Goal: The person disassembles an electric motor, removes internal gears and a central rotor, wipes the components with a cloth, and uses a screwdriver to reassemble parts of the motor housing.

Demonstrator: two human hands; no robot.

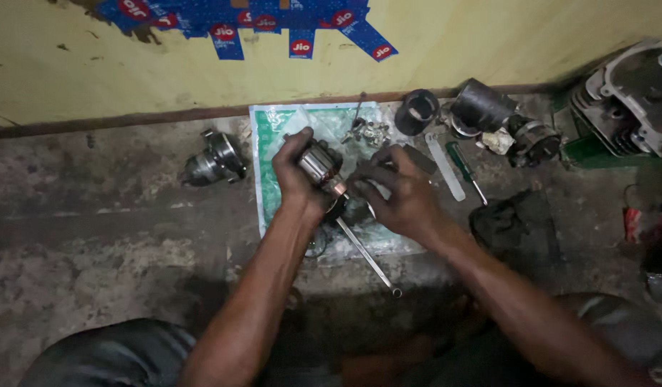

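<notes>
My left hand (pixel 295 175) grips a cylindrical metal motor armature (pixel 318 163) with a copper-coloured end, held above a pale green plastic sheet (pixel 273 129) on the concrete floor. My right hand (pixel 399 193) is just right of it, fingers curled at the armature's copper end; whether it holds a small part I cannot tell. A long metal spanner (pixel 370 261) lies on the sheet below my hands, pointing toward me.
A grey motor housing (pixel 212 161) lies left of the sheet. Small metal parts (pixel 367 130), a black ring (pixel 417 111), a dark cylinder (pixel 481 107), a green-handled screwdriver (pixel 463 166) and a finned engine block (pixel 628 97) sit along the yellow wall. A dark rag (pixel 506 222) lies right.
</notes>
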